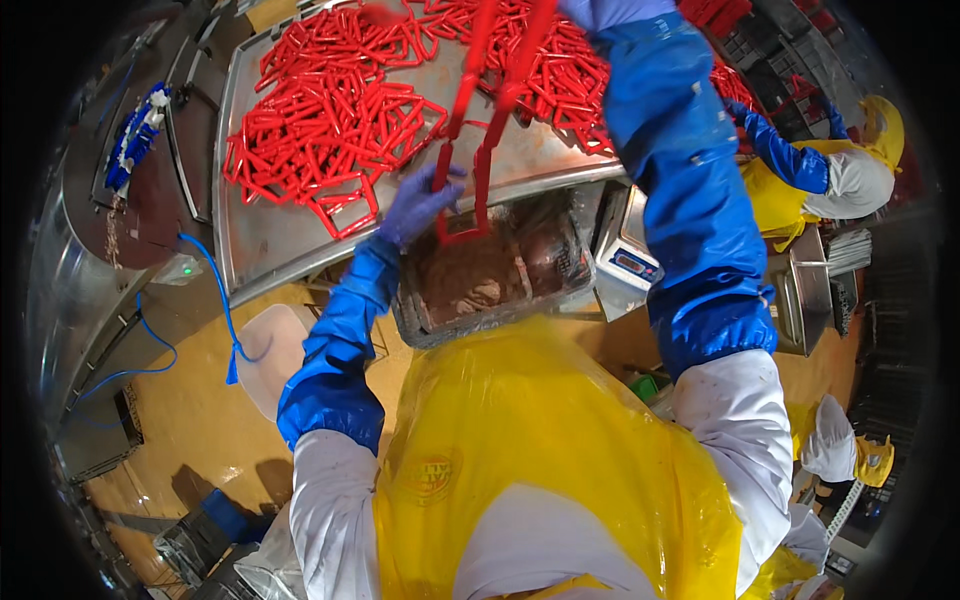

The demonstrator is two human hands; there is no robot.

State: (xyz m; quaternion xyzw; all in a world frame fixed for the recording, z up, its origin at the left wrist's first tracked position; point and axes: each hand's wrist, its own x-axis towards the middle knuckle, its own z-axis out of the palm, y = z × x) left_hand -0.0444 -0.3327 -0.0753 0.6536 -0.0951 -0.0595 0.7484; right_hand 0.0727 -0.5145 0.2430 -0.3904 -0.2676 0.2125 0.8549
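Linked red sausages (463, 105) hang in two blurred strands in front of me, joined at a low loop above a clear-lined tub (415, 318). My left hand (415, 208), in a purple glove, has its fingers closed about the left strand near the loop. At the top edge my right hand (618, 12), also gloved, is raised beside the upper strands; its fingers are mostly cut off by the frame, but the strands hang from it. Inside the tub are brownish-red contents (465, 275). Large heaps of red sausage links (320, 145) cover the metal table (240, 235) beyond.
A digital scale (630, 262) stands right of the tub. To the left are a steel machine (75, 225) and a blue hose (220, 290). A pale bin (272, 350) sits on the floor. At the right, a co-worker (815, 180) in blue sleeves works by the table.
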